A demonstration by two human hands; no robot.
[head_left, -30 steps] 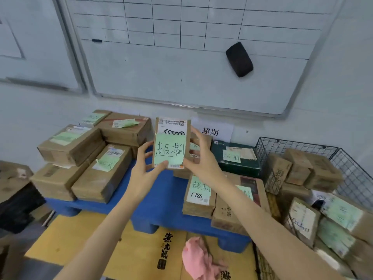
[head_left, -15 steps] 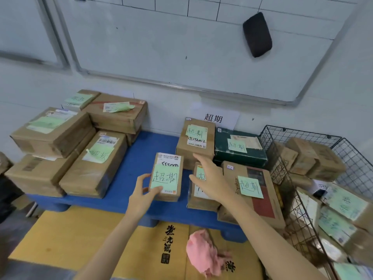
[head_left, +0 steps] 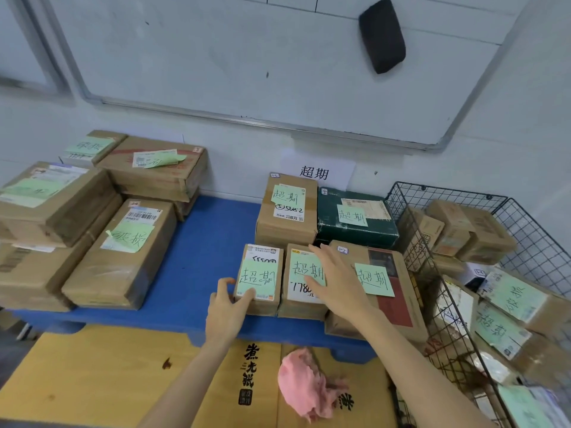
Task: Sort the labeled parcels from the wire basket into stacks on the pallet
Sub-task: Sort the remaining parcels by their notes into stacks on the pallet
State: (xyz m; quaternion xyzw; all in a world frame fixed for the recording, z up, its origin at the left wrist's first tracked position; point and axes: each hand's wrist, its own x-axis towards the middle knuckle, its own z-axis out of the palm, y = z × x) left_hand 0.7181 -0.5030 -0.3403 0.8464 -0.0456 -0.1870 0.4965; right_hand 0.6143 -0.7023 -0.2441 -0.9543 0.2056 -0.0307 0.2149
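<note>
A small brown parcel (head_left: 259, 274) with a green handwritten note lies flat on the blue pallet (head_left: 200, 242), at the front of the right-hand group. My left hand (head_left: 227, 307) holds its near left corner, thumb on top and fingers along the side. My right hand (head_left: 333, 282) is spread with straight fingers over the neighbouring parcel (head_left: 304, 291) and holds nothing. Behind them stand a taller brown parcel (head_left: 287, 211) and a dark green box (head_left: 355, 217). The wire basket (head_left: 445, 193) on the right holds several more labeled parcels (head_left: 513, 298).
A stack of larger brown boxes (head_left: 123, 251) fills the pallet's left side, with bare blue surface between the two groups. A paper sign (head_left: 315, 173) hangs on the wall behind. Yellow cardboard (head_left: 108, 381) and a pink cloth (head_left: 306, 384) lie on the floor in front.
Both hands brought the small parcel down from chest height and laid it on the pallet beside the other noted parcels. My right hand let go and moved right over the neighbouring parcel.
</note>
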